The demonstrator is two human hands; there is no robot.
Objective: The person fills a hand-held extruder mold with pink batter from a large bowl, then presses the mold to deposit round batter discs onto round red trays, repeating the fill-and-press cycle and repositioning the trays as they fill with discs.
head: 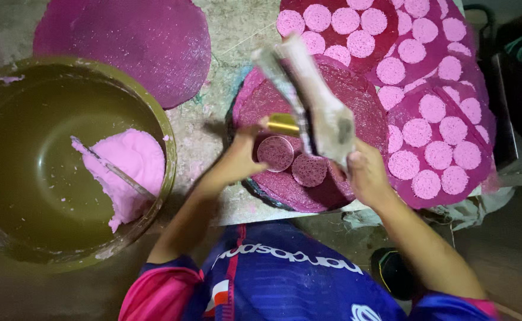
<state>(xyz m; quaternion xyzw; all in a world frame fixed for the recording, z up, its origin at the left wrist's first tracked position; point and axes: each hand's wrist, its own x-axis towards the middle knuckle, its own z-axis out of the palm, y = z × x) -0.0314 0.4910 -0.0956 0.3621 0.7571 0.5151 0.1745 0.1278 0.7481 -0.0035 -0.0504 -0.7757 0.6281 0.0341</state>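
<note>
Fingers of my left hand (237, 159) pinch the gold ring mold (277, 151) flat on the round purple tray (362, 95); my right hand (362, 175) grips a batter-caked scraper (314, 101) tilted above it, beside 1 finished disc (310, 170).

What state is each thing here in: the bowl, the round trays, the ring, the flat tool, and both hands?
Bowl: mostly scraped out, a lump of pink paste on one side, a stick lying in it.
Front tray: two pink discs on it.
Back trays: covered with pink discs.
Brass ring: held by left hand.
Flat tool: raised, paste-smeared, in right hand.
</note>
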